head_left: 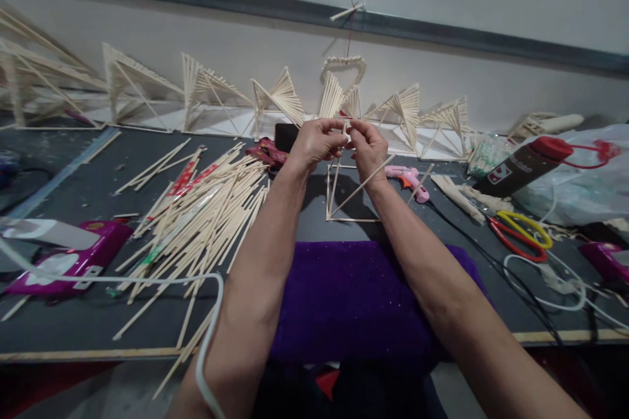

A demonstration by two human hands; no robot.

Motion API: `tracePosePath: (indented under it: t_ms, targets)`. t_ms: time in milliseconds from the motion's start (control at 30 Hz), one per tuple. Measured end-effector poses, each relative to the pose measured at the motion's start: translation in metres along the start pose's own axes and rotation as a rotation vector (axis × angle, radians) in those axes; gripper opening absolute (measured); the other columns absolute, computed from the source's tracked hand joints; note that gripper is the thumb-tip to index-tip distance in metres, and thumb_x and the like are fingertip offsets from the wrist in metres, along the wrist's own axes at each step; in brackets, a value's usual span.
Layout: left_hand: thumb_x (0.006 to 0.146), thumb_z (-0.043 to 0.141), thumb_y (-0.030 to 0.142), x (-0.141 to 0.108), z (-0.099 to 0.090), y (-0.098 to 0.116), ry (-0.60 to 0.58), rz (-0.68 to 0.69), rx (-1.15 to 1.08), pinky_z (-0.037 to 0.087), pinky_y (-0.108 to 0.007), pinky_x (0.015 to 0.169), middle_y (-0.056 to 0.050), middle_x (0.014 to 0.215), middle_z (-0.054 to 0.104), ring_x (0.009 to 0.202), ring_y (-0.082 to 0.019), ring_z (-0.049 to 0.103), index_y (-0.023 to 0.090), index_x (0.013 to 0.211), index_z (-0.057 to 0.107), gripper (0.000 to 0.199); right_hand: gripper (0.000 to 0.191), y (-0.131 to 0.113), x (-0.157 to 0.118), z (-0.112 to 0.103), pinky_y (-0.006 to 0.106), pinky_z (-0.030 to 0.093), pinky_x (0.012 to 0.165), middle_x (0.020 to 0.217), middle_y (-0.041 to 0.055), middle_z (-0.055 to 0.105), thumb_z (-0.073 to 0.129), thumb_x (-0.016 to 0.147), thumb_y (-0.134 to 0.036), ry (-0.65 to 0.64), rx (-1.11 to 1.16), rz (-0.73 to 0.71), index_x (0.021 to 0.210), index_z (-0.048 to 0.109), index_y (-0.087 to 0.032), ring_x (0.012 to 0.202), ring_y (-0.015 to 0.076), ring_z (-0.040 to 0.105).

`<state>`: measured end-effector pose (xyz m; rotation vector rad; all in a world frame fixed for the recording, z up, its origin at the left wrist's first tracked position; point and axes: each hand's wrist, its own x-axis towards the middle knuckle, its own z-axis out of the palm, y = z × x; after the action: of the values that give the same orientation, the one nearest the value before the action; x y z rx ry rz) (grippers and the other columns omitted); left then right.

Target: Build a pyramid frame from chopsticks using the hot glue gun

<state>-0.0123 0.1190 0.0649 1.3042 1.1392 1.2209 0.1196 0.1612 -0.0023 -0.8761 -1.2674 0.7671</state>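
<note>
Pale wood everywhere on this bench, and the small stick frame [354, 220] is being worked on right in the middle, just beyond the purple cloth [344, 301]. Its top corner is pinched between the thumb and fingers of the left hand [317, 144]. The right hand [366, 147] is drawn in at the same spot, fingertips close together, but whether wood is actually gripped there can't be told, since the tips are partly hidden.

As for how far along it is: a squarish outline is laid out at the bottom, and a few sticks are set rising and slanting from the near left corner. So the skeleton looks roughly done, I'd say. No packed fan of sticks can be seen on it, though, while tight twisted fans are shown on the finished-looking pieces [400, 111] lined up along the wall. By that comparison, most of the filling-in is left.

Plenty of loose sticks [211, 216] are piled to the left. The pink glue gun [403, 173] is laid down near the right forearm, not held. Farther right, the scissors [540, 254] are left lying near the dark bottle [531, 163].
</note>
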Motion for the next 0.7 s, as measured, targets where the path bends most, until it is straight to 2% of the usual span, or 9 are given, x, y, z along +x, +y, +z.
tracePosePath:
  t_ms: [100, 267, 400, 500, 600, 700]
  targets:
    - [0.075, 0.072, 0.004, 0.001, 0.000, -0.002, 0.003, 0.007, -0.005, 0.036, -0.017, 0.045, -0.001, 0.065, 0.072, 0.047, -0.008, 0.058, 0.013, 0.101, 0.078, 0.027, 0.034, 0.004, 0.001, -0.001, 0.029, 0.062, 0.073, 0.105, 0.0048, 0.075, 0.069, 0.090, -0.049, 0.002, 0.010, 0.007, 0.110, 0.072, -0.022, 0.083, 0.0157, 0.071]
    - [0.077, 0.073, 0.005, 0.005, -0.001, -0.007, -0.011, 0.048, -0.021, 0.036, -0.017, 0.043, 0.002, 0.063, 0.069, 0.047, -0.007, 0.058, 0.012, 0.101, 0.078, 0.026, 0.051, 0.010, 0.000, -0.003, 0.036, 0.063, 0.084, 0.114, 0.0090, 0.075, 0.067, 0.089, -0.065, -0.037, -0.036, -0.072, 0.116, 0.071, -0.022, 0.111, 0.0242, 0.071]
    - [0.081, 0.069, 0.004, 0.005, 0.000, -0.006, 0.004, 0.044, 0.024, 0.034, -0.016, 0.043, 0.005, 0.054, 0.059, 0.046, -0.008, 0.056, 0.012, 0.105, 0.079, 0.027, 0.057, 0.013, 0.000, -0.004, 0.041, 0.063, 0.088, 0.115, 0.0086, 0.075, 0.066, 0.088, -0.071, -0.116, -0.086, -0.140, 0.118, 0.070, -0.022, 0.104, 0.0243, 0.073]
    - [0.082, 0.068, 0.003, 0.003, 0.001, -0.004, 0.008, 0.036, 0.043, 0.035, -0.017, 0.045, 0.004, 0.055, 0.059, 0.047, -0.008, 0.057, 0.011, 0.107, 0.078, 0.028, 0.060, 0.015, 0.000, -0.004, 0.042, 0.064, 0.089, 0.120, 0.0092, 0.075, 0.067, 0.088, -0.070, -0.136, -0.101, -0.154, 0.124, 0.068, -0.022, 0.101, 0.0235, 0.073]
    - [0.082, 0.068, 0.002, 0.002, 0.001, -0.004, 0.017, 0.033, 0.046, 0.036, -0.017, 0.046, 0.004, 0.058, 0.062, 0.049, -0.008, 0.058, 0.010, 0.108, 0.077, 0.029, 0.063, 0.017, 0.001, -0.005, 0.044, 0.064, 0.090, 0.128, 0.0103, 0.074, 0.066, 0.089, -0.070, -0.163, -0.114, -0.148, 0.132, 0.065, -0.024, 0.104, 0.0241, 0.073]
    - [0.083, 0.069, 0.002, 0.002, 0.001, -0.004, 0.021, 0.034, 0.042, 0.036, -0.017, 0.046, 0.004, 0.058, 0.061, 0.049, -0.007, 0.058, 0.010, 0.106, 0.076, 0.025, 0.061, 0.019, 0.002, -0.006, 0.047, 0.063, 0.095, 0.129, 0.0096, 0.075, 0.065, 0.091, -0.070, -0.184, -0.118, -0.166, 0.133, 0.066, -0.026, 0.110, 0.0259, 0.072]
